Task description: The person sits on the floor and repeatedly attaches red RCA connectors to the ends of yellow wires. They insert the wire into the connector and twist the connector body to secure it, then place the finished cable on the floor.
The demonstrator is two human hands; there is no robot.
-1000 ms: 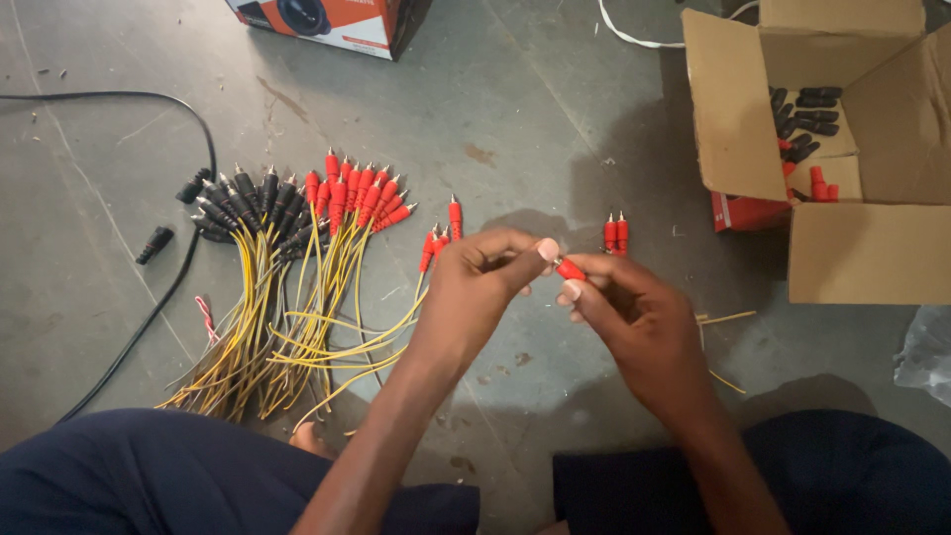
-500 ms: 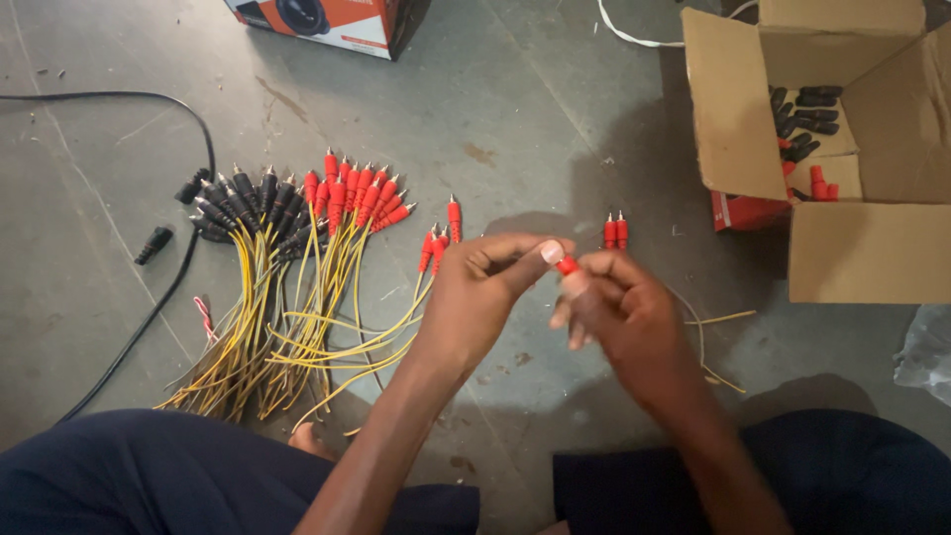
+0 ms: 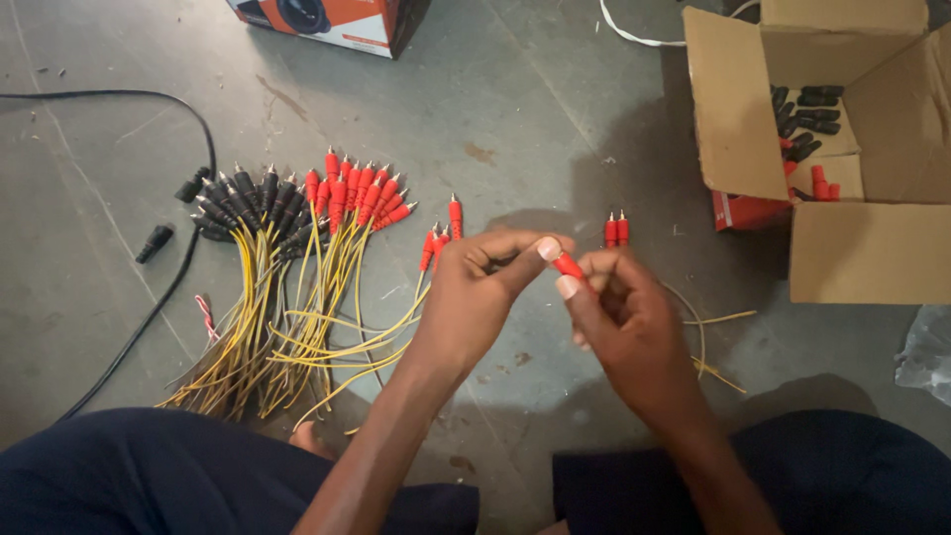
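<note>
**Cables piling up, one plug between the fingers**

On the far left a black cord (image 3: pixel 149 297) is snaking over the floor (image 3: pixel 555 109). Beside it a big bundle (image 3: pixel 287 287) of yellow leads is lying fanned out, black plugs on its left, red ones on its right; these look finished. A few more red-tipped leads (image 3: pixel 436 243) are trailing toward the left hand (image 3: pixel 475 297). That hand is pinching a red plug (image 3: pixel 567 266) from one side, and the right hand (image 3: pixel 624 317) is meeting it, fingertips closing on the same plug, so the two are working together. Two red plugs (image 3: pixel 616 230) are standing just behind. At the right an open carton (image 3: pixel 852 248) is showing loose black and red shells (image 3: pixel 804 124), so plenty seems left.
</note>
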